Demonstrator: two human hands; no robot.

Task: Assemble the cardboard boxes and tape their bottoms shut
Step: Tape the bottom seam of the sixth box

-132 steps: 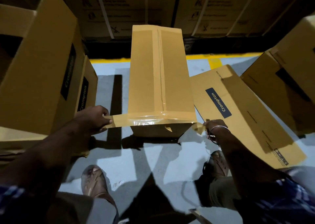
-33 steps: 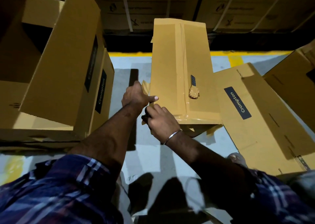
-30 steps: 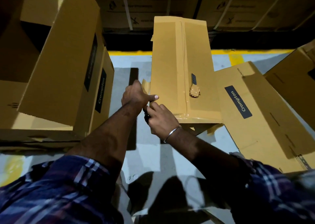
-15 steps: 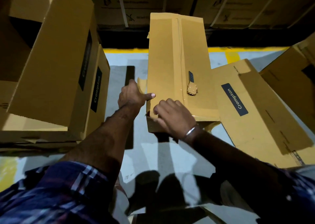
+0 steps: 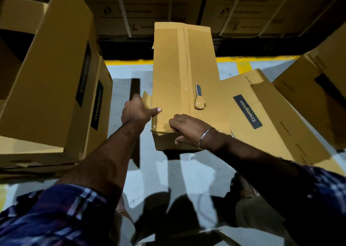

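An assembled cardboard box (image 5: 172,68) stands on the floor with its taped bottom seam facing up. Brown tape (image 5: 162,129) wraps over its near edge, and a loose tape end (image 5: 146,100) sticks out at the left side. My left hand (image 5: 134,109) rests against the box's left side with its thumb on top. Along the near top edge my right hand (image 5: 189,128) presses the tape, fingers on top and thumb on the front face. A small cutter (image 5: 199,100) with a tape-wrapped handle lies on the box top.
A flattened Crompton box (image 5: 262,114) lies on the floor at right, under the standing one. Assembled boxes (image 5: 52,73) are stacked at left and another (image 5: 318,96) leans at far right. Strapped cartons (image 5: 149,6) line the back behind a yellow floor line (image 5: 129,61).
Earlier both hands stretched a tape strip across the near edge. Since then the cutter was laid on top, and my right hand slid from the left corner rightward along the near edge.
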